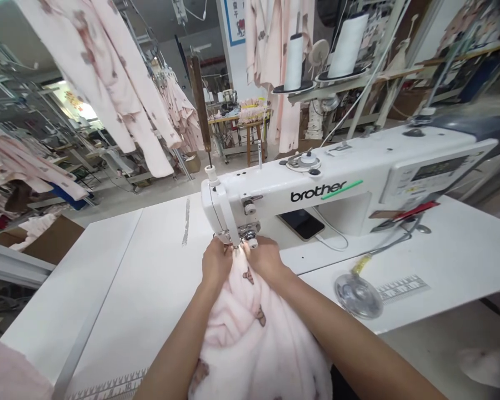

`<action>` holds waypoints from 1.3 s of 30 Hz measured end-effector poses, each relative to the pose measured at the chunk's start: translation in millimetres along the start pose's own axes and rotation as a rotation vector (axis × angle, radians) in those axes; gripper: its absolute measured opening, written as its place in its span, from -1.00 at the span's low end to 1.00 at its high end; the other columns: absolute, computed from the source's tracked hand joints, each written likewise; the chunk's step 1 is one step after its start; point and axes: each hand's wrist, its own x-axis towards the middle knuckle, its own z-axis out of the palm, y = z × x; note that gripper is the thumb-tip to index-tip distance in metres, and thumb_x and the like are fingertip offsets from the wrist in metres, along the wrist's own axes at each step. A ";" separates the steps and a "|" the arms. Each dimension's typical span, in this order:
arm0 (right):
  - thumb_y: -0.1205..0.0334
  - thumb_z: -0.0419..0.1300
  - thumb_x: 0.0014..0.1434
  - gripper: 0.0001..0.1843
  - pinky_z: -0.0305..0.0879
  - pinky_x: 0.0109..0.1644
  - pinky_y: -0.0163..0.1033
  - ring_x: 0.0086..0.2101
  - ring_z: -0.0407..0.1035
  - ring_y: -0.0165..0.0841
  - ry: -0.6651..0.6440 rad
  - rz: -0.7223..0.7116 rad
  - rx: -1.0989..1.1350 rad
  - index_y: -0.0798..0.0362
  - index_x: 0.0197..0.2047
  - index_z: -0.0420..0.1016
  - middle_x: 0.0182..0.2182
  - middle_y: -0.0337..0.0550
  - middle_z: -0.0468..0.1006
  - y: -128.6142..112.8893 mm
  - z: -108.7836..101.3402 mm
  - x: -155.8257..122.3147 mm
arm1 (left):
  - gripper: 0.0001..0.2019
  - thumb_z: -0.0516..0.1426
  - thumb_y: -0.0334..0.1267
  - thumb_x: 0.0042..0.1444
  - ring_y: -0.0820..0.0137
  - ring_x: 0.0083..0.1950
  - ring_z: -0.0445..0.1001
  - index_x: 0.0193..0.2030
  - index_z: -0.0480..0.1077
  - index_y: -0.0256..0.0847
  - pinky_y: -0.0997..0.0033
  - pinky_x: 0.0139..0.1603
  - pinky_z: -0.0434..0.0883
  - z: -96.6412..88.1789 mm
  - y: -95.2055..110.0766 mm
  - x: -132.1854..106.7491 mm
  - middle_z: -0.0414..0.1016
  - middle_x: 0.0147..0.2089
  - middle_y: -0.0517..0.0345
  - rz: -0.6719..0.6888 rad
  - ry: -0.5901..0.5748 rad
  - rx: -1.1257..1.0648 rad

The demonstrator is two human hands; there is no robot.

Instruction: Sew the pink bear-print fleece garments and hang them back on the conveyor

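Note:
Pale pink fleece fabric point(254, 339) with small brown bear prints hangs from the sewing machine's needle area down over the table's front edge toward me. My left hand point(216, 261) grips the fabric just left of the needle, fingers closed. On the other side, my right hand point(266, 256) is closed on the same fabric, close under the machine head. The white brother sewing machine point(275, 189) stands over both hands, its lamp lighting the fabric. Its presser foot and my fingertips are partly hidden.
A phone point(302, 223) with a white cable lies beneath the machine arm. To the right on the white table point(462, 244) is a clear round dish point(358, 295). Thread cones point(348, 44) stand behind; pink garments point(108, 72) hang at left. A cardboard box point(54, 244) sits left.

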 end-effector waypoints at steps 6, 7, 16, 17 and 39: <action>0.21 -0.02 0.22 -0.70 0.15 -0.37 -0.28 -0.37 0.42 -0.24 -0.008 0.019 0.015 0.14 -0.33 0.50 -0.38 0.02 0.54 -1.7 -2.2 0.6 | -0.80 0.01 -0.33 0.08 0.21 -0.04 0.44 -0.15 0.34 -0.20 0.36 -0.15 0.32 0.5 -0.5 0.5 0.49 -0.12 0.01 -0.009 0.008 -0.026; 0.21 -0.02 0.22 -0.70 0.15 -0.37 -0.28 -0.36 0.42 -0.23 -0.009 0.021 0.021 0.14 -0.34 0.50 -0.39 0.01 0.54 -2.2 -2.7 0.7 | -0.80 0.01 -0.33 0.08 0.22 -0.04 0.44 -0.16 0.34 -0.20 0.36 -0.15 0.32 -0.1 -0.4 0.3 0.49 -0.11 0.01 -0.006 0.007 -0.033; 0.22 0.00 0.23 -0.75 0.12 -0.34 -0.31 -0.33 0.42 -0.26 -0.032 -0.015 0.144 0.11 -0.33 0.46 -0.40 -0.08 0.54 1.0 -16.2 -5.2 | -0.83 0.04 -0.31 0.08 0.31 -0.10 0.45 -0.21 0.39 -0.23 0.43 -0.17 0.31 -10.0 -3.9 -3.8 0.50 -0.17 0.04 0.024 -0.031 -0.113; 0.18 0.00 0.25 -0.75 0.13 -0.33 -0.33 -0.32 0.41 -0.28 -0.040 -0.040 0.174 0.10 -0.30 0.45 -0.39 -0.11 0.54 3.3 -19.5 -7.1 | -0.83 0.04 -0.31 0.07 0.32 -0.11 0.45 -0.22 0.39 -0.23 0.43 -0.18 0.31 -10.5 -4.3 -3.7 0.50 -0.18 0.04 0.021 -0.032 -0.118; 0.18 -0.24 0.34 -0.66 0.15 -0.25 -0.30 -0.26 0.39 -0.23 -0.155 -0.036 0.324 0.14 -0.13 0.29 -0.28 -0.01 0.50 15.4 -27.7 -6.9 | -0.87 0.03 -0.33 0.03 0.31 -0.20 0.44 -0.34 0.40 -0.26 0.42 -0.22 0.26 -12.3 -8.0 -0.7 0.51 -0.28 0.06 0.006 -0.126 -0.149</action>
